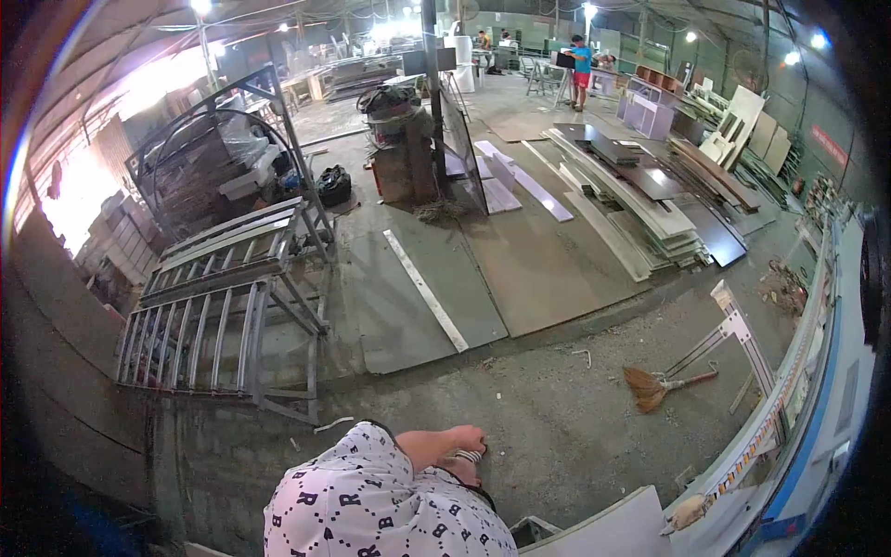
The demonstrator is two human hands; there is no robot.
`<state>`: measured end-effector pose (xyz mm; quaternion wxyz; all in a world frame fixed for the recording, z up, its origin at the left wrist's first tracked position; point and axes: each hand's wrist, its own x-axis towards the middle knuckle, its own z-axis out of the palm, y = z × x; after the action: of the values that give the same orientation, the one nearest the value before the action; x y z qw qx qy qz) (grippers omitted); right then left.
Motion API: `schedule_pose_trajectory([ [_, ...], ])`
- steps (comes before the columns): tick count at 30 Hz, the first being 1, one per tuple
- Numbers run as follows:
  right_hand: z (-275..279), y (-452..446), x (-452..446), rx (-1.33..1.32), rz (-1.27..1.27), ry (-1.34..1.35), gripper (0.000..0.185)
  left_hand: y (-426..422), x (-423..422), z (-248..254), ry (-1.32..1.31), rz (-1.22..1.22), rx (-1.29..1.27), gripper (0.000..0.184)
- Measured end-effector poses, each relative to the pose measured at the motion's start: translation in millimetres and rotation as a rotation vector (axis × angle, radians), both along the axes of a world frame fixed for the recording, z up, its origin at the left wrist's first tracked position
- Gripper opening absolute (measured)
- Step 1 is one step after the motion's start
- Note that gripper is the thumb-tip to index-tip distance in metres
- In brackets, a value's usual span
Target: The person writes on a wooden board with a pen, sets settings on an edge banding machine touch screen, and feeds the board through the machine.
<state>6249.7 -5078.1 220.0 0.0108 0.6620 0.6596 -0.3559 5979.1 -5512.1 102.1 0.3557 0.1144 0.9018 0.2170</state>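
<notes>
Neither of my hands can be made out in the head view. White shorts (362, 492) with black letters and a dark hem fill the lower middle. Below their hems, what look like my bare lower legs (425, 447) reach over the grey floor, foreshortened. A black-and-white striped band (471, 456) shows near their ends, perhaps a sandal strap. Just right of the shorts, a pale board (613, 529) and a bit of metal frame enter at the bottom edge.
A metal rack (223, 306) stands left. A white strip (427, 292) lies on floor sheets. Stacked boards (640, 209) lie farther back. A broom (664, 385) lies to the right, beside a long machine (803, 464). A person (581, 72) in blue stands far off.
</notes>
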Motion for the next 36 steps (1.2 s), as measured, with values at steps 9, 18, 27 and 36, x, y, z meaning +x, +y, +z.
schedule_pose_trajectory([
  [9,-42,19,81,0.211,0.188,-0.219,0.067,-15,-11,-24,0.020,-0.125,0.104,0.042],
  [18,-36,24,96,0.122,0.118,-0.232,0.083,-20,-3,-5,-0.347,0.117,0.065,0.034],
  [27,-29,38,101,0.057,0.219,-0.248,0.081,-18,-17,-5,-0.251,0.163,0.142,0.033],
  [36,-45,29,94,0.167,0.150,-0.287,0.087,-5,-5,6,-0.261,0.119,0.186,0.034],
])
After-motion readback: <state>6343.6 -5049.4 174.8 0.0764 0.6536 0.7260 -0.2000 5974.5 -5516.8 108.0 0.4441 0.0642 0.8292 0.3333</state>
